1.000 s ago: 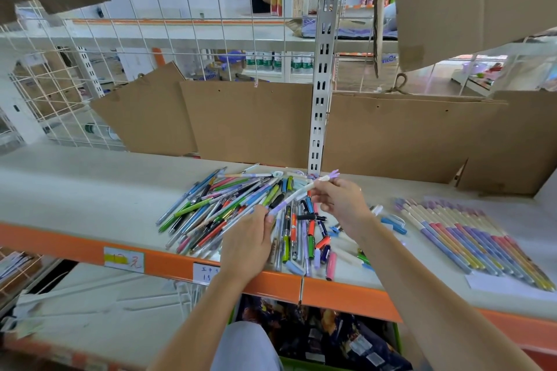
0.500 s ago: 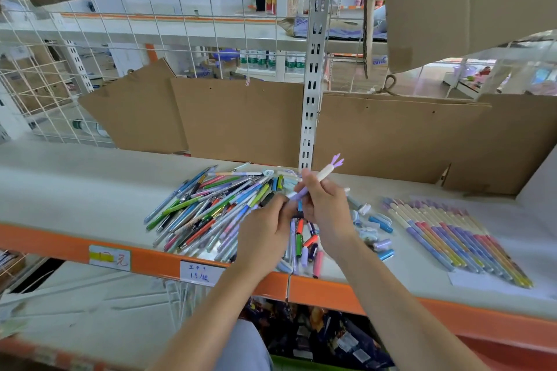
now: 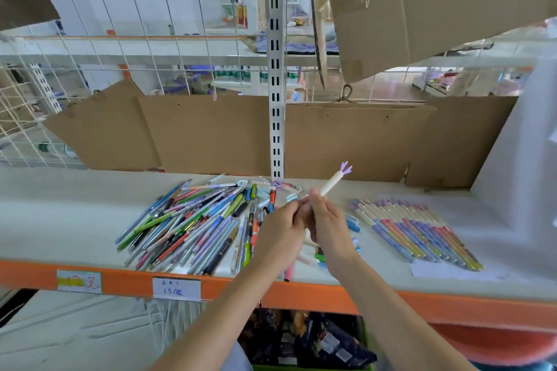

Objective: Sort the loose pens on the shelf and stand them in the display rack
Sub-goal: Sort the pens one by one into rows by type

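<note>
Lifted since a second ago: white pen (image 3: 331, 184) with the purple sprout-shaped topper, lying low and nearly flat across the pile then, tilted steeply up and to the right now, topper well above the shelf (image 3: 60, 205). Both hands drawn together over the middle of the shelf, where before spread a little apart.

Held clear of the heap, probably to check the type or the cap before adding to a group; no more than a guess. Right hand (image 3: 327, 220) curled round the lower barrel, thumb and fingers pinching it, upper end poking out above the knuckles. Left hand (image 3: 280, 230) closed in against the right, fingertips at the pen's lower end; whether actually gripping the pen or only touching it, cannot tell, since the fingers overlap.

Loose pens (image 3: 193, 220) heaped in a fan left of the hands, mixed colours, crossing one another. Sorted row (image 3: 416, 232) of matching pastel pens laid side by side to the right, partly on a sheet of paper, well apart from the heap. A few stray caps and short pens (image 3: 351, 224) just beside the right wrist. Display rack nowhere in view, so standing the pens not yet begun; sorting only partway through, judging by the size of the heap.
</note>
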